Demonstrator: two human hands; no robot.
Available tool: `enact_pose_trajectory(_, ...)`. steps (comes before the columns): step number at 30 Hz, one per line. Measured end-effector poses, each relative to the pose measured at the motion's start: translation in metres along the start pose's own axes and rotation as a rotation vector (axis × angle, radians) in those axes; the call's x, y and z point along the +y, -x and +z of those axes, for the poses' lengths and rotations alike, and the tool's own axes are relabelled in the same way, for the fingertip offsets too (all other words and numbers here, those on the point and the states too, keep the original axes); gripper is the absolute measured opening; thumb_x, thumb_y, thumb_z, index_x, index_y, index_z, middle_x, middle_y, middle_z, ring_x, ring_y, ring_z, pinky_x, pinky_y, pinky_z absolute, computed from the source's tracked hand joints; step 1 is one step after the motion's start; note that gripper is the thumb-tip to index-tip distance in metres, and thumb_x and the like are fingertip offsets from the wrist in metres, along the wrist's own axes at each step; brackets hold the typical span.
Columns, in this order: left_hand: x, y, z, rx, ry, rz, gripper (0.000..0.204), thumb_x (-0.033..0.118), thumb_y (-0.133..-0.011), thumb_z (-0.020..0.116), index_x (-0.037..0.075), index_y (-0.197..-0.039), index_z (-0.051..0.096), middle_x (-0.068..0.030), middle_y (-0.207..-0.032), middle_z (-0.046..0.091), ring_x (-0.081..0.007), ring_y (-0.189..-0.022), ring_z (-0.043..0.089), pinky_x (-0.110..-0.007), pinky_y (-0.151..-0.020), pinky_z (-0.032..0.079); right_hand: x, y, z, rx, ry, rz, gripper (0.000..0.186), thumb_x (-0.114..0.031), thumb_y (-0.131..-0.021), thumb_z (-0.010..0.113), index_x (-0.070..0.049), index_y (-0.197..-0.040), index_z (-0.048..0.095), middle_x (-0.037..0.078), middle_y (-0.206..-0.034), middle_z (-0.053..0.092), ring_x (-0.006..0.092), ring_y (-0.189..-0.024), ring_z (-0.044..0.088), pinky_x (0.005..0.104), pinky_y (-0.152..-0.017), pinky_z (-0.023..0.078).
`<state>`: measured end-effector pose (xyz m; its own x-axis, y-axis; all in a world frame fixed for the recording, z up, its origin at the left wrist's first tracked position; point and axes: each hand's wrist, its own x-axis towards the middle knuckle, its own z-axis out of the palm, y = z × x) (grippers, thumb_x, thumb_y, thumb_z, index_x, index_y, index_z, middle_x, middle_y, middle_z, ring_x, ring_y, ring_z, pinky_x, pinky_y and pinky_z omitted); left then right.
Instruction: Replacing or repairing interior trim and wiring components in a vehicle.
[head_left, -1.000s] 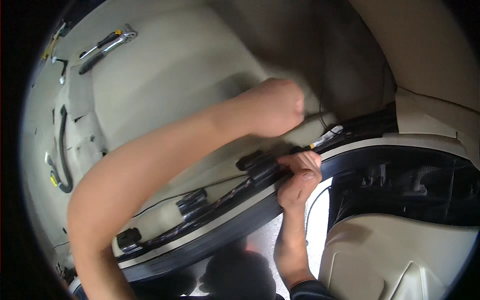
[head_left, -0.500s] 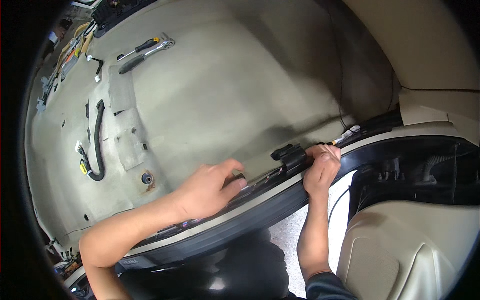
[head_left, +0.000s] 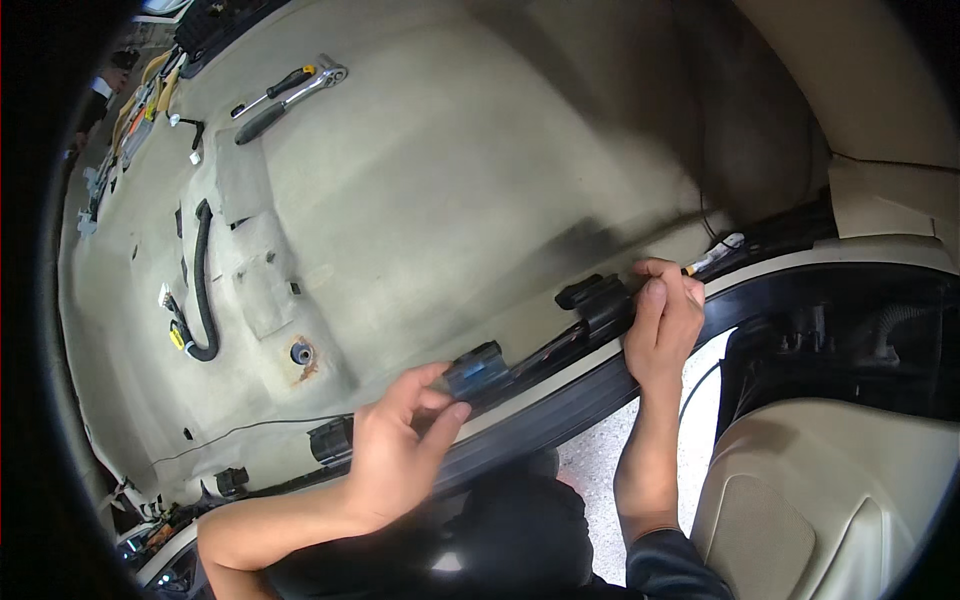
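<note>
Along the sill, a dark wiring run carries black plastic clips (head_left: pixel 476 368). My left hand (head_left: pixel 410 445) is at the middle clip's left end, fingers loosely curled and apart, touching its edge. My right hand (head_left: pixel 664 325) is closed just right of another black clip (head_left: pixel 602 303), fingertips pressed in at the harness; what they hold is hidden. Beyond that hand lies a pale wrapped connector (head_left: pixel 715 255) with a thin black cable.
Car floor carpet (head_left: pixel 450 160) holds a ratchet (head_left: pixel 284 109), a screwdriver (head_left: pixel 288 84), a black hose with connectors (head_left: pixel 202 280) and a rusty-rimmed mount (head_left: pixel 302 353). More cables (head_left: pixel 145 105) lie upper left. A beige moulded panel (head_left: pixel 780 520) fills the lower right.
My left hand has swung down and left from high over the carpet to the middle clip. My right hand has moved slightly right and up along the sill; the view has shifted.
</note>
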<state>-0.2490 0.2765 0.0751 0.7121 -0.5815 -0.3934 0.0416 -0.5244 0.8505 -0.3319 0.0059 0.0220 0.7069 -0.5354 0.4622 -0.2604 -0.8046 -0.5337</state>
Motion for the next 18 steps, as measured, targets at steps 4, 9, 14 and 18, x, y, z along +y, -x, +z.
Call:
enact_pose_trajectory(4,-0.002,0.008,0.013,0.158,-0.032,0.076,0.04,-0.001,-0.088,0.072,-0.001,-0.125,0.058,-0.0068,-0.079,0.069,-0.0127,-0.075,0.066,-0.028,-0.077,0.052,-0.022,-0.01,-0.011,-0.102,0.06,0.103,0.017,-0.019,-0.095,0.062,-0.003,-0.099,0.067,0.012,-0.068,0.063,0.0294,-0.068,0.058,0.038,-0.08,0.042)
enact_pose_trajectory(9,-0.019,0.006,0.02,0.268,-0.125,0.256,0.04,-0.001,-0.086,0.072,0.003,-0.124,0.061,-0.0103,-0.08,0.069,-0.0229,-0.07,0.065,-0.032,-0.063,0.052,-0.041,-0.016,-0.016,-0.19,-0.074,0.075,0.015,-0.013,-0.091,0.069,-0.002,-0.101,0.07,0.013,-0.088,0.068,0.0312,-0.084,0.064,0.0391,-0.081,0.049)
enact_pose_trajectory(14,-0.014,0.0,0.022,0.277,-0.196,0.36,0.032,-0.003,-0.084,0.071,-0.002,-0.116,0.066,-0.0159,-0.082,0.065,-0.0266,-0.066,0.06,-0.036,-0.062,0.051,-0.027,-0.019,-0.011,-0.308,-0.225,0.004,0.008,-0.01,-0.086,0.073,-0.003,-0.09,0.074,0.012,-0.092,0.069,0.03,-0.087,0.063,0.0371,-0.079,0.05)
enact_pose_trajectory(18,-0.016,-0.003,0.024,0.266,-0.195,0.369,0.032,-0.003,-0.084,0.07,-0.004,-0.115,0.066,-0.0158,-0.079,0.063,-0.0285,-0.066,0.06,-0.037,-0.061,0.05,-0.022,-0.022,-0.011,-0.348,-0.2,-0.061,0.009,-0.009,-0.085,0.073,-0.002,-0.091,0.074,0.011,-0.093,0.07,0.0294,-0.087,0.063,0.0365,-0.078,0.05)
